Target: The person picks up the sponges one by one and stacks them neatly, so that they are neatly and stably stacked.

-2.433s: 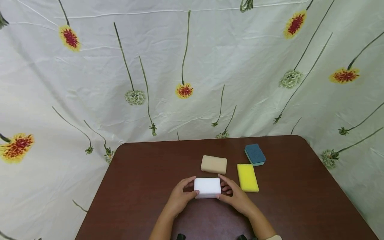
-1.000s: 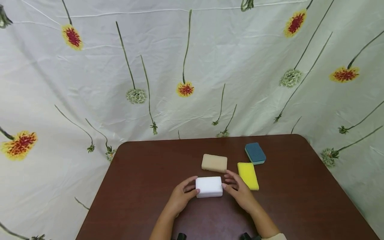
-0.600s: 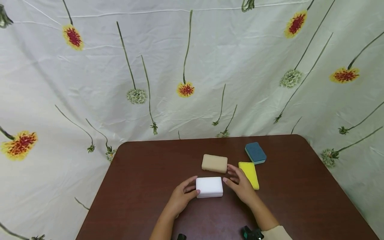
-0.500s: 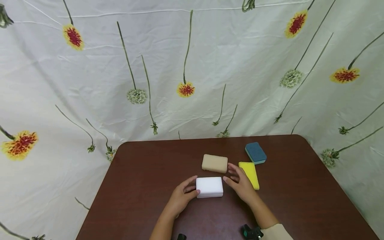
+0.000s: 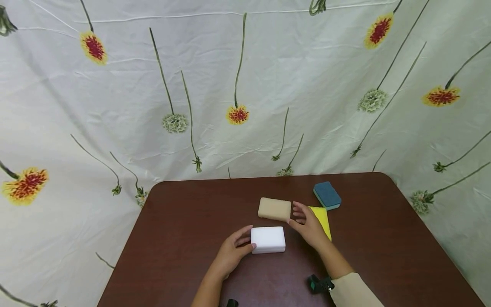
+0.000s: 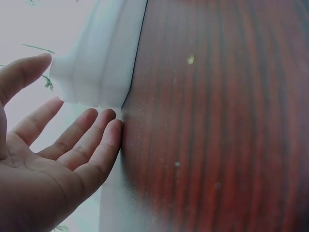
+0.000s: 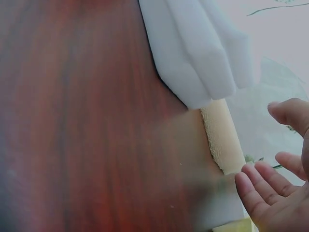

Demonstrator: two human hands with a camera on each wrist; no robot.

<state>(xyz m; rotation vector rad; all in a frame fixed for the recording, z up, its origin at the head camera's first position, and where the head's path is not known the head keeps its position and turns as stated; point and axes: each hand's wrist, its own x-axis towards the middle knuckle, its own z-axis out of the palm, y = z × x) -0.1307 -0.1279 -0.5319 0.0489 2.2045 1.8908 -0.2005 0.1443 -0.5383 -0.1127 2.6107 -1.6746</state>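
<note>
Three smooth white slabs (image 7: 200, 53) lie stacked, the left hand (image 5: 230, 251) pinching one end. The right hand (image 5: 311, 229) spreads loosely beside one beige sponge (image 5: 274, 209); one yellow sponge (image 5: 321, 216), one blue sponge (image 5: 327, 195).

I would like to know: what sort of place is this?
Probably a makeshift indoor work corner: a flowered cloth hangs behind and beside a brown table, on which several sponges lie. What is beyond the cloth is hidden.
</note>
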